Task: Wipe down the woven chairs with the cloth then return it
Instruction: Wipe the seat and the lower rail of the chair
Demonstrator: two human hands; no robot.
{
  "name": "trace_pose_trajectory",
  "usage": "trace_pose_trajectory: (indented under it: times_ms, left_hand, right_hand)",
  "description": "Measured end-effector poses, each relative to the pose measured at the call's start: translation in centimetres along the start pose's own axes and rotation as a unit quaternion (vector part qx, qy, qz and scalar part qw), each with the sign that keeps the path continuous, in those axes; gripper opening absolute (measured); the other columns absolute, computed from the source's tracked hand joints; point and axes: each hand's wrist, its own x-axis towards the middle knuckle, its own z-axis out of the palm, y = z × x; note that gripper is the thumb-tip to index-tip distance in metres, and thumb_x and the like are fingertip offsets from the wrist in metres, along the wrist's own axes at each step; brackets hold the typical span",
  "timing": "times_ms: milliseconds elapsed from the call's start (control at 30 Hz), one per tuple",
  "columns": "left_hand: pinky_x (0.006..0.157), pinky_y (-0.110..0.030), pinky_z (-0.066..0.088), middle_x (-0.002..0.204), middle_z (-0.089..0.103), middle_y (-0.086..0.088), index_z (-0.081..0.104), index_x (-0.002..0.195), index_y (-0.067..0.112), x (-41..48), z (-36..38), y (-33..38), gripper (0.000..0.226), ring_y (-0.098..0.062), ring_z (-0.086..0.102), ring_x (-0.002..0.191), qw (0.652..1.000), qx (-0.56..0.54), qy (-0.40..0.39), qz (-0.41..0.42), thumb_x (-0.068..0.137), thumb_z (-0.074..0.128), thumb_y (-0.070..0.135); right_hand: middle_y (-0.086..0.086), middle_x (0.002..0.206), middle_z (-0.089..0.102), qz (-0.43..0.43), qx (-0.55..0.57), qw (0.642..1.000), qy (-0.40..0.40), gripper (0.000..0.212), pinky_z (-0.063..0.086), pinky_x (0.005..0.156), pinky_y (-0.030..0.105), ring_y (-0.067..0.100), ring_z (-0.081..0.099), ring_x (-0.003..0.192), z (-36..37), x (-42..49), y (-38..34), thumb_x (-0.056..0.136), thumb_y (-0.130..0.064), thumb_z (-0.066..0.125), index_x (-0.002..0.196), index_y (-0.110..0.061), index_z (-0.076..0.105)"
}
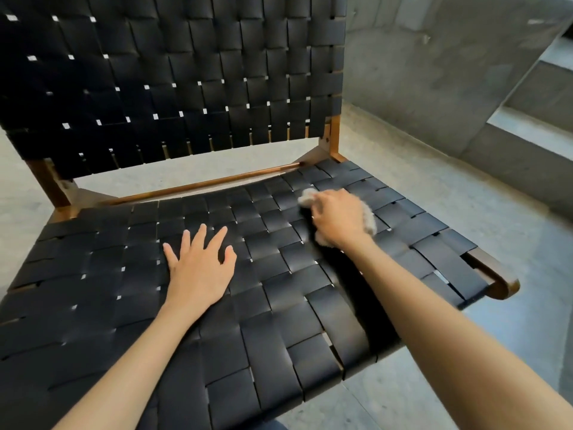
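head view, steeply down, close over chair seat (279, 305)

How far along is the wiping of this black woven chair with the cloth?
Done: nothing shows as finished; no wiped patch stands out. In hand: the right hand grips the beige fluffy cloth on the back right part of the black woven seat, while the left hand rests flat mid-seat. Left: the rest of the seat, the woven backrest, then returning the cloth.
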Motion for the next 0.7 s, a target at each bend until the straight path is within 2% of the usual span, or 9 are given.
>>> trace_pose_trajectory:
  times_ms: [133,200,267,367,567,700]
  left_hand:
    - [0.111,-0.060,-0.009,0.157,-0.009,-0.021,0.023,0.149,0.026,-0.1,0.1,0.1,0.052,-0.041,-0.020,0.141,0.997,0.001,0.034,-0.064,0.100,0.030,0.038]
    - [0.111,-0.062,-0.008,0.157,-0.005,-0.021,0.019,0.151,0.026,0.0,0.2,0.1,0.052,-0.042,-0.017,0.142,0.998,0.022,0.017,-0.065,0.101,0.025,0.038]
    - [0.110,-0.062,-0.008,0.159,0.000,-0.014,0.016,0.151,0.026,0.2,0.3,0.0,0.052,-0.035,-0.010,0.145,0.998,0.030,0.006,-0.053,0.101,0.020,0.037]
    - [0.110,-0.060,-0.010,0.160,0.001,-0.003,0.013,0.151,0.028,0.6,0.4,-0.3,0.051,-0.025,-0.008,0.147,0.999,0.035,0.001,-0.042,0.101,0.017,0.038]
    - [0.112,-0.058,-0.010,0.160,0.001,0.002,0.011,0.150,0.039,2.5,0.5,-1.2,0.052,-0.023,-0.005,0.147,0.999,0.039,-0.005,-0.033,0.098,0.016,0.048]
    - [0.113,-0.056,-0.009,0.160,0.003,0.001,0.011,0.149,0.042,4.4,1.0,-1.3,0.054,-0.025,-0.004,0.147,0.999,0.038,0.000,-0.036,0.096,0.015,0.054]
  right_hand:
    - [0.002,0.101,0.067,-0.131,0.104,0.985,-0.038,0.022,0.046,0.085,0.042,0.026,0.060,0.096,2.7,-1.8,-10.3,0.096,-0.023,0.044,0.103,-0.021,0.064]
    - [0.001,0.100,0.066,-0.169,0.121,0.978,-0.023,0.017,0.045,0.088,0.043,0.025,0.059,0.096,3.7,-1.7,-13.4,0.094,-0.024,0.050,0.104,-0.021,0.064]
    - [0.001,0.106,0.065,-0.176,0.110,0.978,-0.019,0.020,0.043,0.092,0.044,0.026,0.057,0.102,4.4,-0.7,-14.3,0.094,-0.025,0.051,0.109,-0.022,0.063]
    - [0.004,0.120,0.060,-0.145,0.078,0.986,-0.034,0.029,0.037,0.099,0.043,0.030,0.050,0.114,4.9,1.0,-13.3,0.094,-0.027,0.048,0.121,-0.022,0.058]
    - [0.004,0.122,0.058,-0.030,-0.026,0.999,-0.018,0.035,0.038,0.091,0.041,0.031,0.050,0.113,3.8,4.6,-3.9,0.090,-0.027,0.047,0.124,-0.025,0.057]
    - [0.007,0.123,0.057,0.040,-0.045,0.998,0.024,0.032,0.036,0.090,0.041,0.031,0.047,0.113,3.2,6.6,2.6,0.091,-0.020,0.045,0.120,-0.024,0.059]
